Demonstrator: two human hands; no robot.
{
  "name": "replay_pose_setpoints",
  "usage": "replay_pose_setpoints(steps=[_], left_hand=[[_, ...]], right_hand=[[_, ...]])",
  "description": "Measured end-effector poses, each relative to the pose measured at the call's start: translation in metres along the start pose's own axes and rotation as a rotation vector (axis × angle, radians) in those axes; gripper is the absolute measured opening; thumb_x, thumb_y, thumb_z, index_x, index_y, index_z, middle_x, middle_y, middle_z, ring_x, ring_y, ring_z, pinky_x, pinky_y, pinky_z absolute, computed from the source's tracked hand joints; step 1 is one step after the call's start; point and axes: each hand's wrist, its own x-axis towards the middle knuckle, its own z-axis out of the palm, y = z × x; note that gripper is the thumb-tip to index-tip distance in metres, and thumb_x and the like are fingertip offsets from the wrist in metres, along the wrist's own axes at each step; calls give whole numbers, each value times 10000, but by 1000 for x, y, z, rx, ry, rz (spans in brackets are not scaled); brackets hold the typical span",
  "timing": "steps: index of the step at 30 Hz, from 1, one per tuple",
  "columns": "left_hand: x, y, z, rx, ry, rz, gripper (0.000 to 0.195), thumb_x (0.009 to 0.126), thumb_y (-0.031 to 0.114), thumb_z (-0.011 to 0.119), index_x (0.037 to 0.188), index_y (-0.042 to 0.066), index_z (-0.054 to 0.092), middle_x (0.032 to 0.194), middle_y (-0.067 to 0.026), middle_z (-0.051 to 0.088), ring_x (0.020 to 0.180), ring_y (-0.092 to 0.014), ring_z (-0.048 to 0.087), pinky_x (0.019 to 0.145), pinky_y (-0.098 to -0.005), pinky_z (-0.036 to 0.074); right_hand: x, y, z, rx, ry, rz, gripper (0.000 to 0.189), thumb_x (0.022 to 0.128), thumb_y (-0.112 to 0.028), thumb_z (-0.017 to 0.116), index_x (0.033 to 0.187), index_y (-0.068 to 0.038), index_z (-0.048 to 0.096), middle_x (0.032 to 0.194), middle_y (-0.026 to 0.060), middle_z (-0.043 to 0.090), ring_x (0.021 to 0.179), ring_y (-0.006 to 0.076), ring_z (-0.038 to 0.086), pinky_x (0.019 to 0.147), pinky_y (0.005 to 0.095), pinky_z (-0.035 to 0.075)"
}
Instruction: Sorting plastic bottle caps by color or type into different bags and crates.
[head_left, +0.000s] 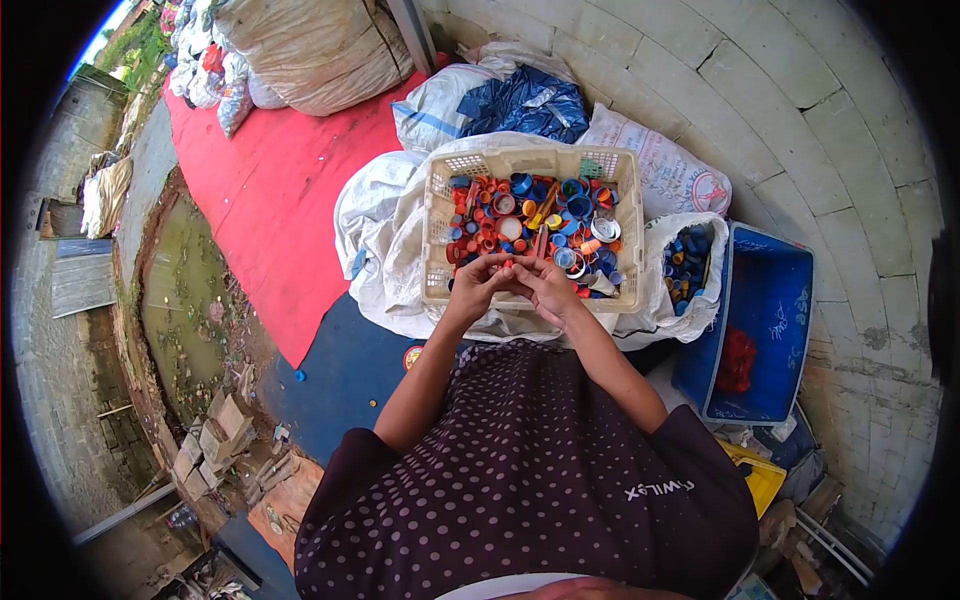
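Observation:
Close together above the near edge of a cream plastic crate (534, 303), my left hand (478, 286) and my right hand (547, 291) pinch a small red plastic piece (508, 264), probably a bottle cap. Their fingers hide most of it. Inside the crate lies a mix of plastic caps and lids, mostly red, blue and orange. Among them are a white lid (606, 229), a pale round lid (509, 228) and a yellow piece (553, 221). White woven sacking (386, 247) lies under and to the left of the crate.
Right of the crate, an open woven sack (705, 300) holds blue and yellow caps. Beside it, a blue plastic bin (772, 322) contains a red bundle (736, 360). Full sacks (656, 161) stand behind, against a block wall (817, 150). A red sheet (277, 202) covers ground at left.

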Motion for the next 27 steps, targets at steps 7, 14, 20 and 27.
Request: replay_pose_setpoints(steps=[7,14,20,27], left_hand=[[-3,-23,-6,-78,78,-12,298,969,180,600,1216,14,585,934,-4,642,799,-55,555,711,-217,459],[-12,-35,-74,-354,444,3,331,1010,286,519,1207,23,559,847,22,509,682,-65,466,643,-223,414],[-37,-28,-116,-478,521,-44,359,1026,357,458,1191,44,517,883,-4,496,723,-95,478,652,-249,420],[-65,-29,-134,-412,580,-146,354,1024,340,473,1199,38,528,826,-2,512,707,-93,478,643,-236,409]], right_hand=[[9,7,-8,25,116,71,216,981,-66,499,1153,22,594,1073,124,646,962,216,664,868,339,574],[26,15,-41,-1105,228,-153,365,908,-127,569,1263,-44,569,1159,165,643,969,232,666,835,342,526],[57,28,-26,-1300,200,-177,307,866,-198,621,1146,-72,626,1045,157,637,946,303,640,842,390,502],[131,63,11,-1592,46,-10,244,858,-227,624,1067,-104,645,1031,115,652,1023,294,616,859,432,495]])
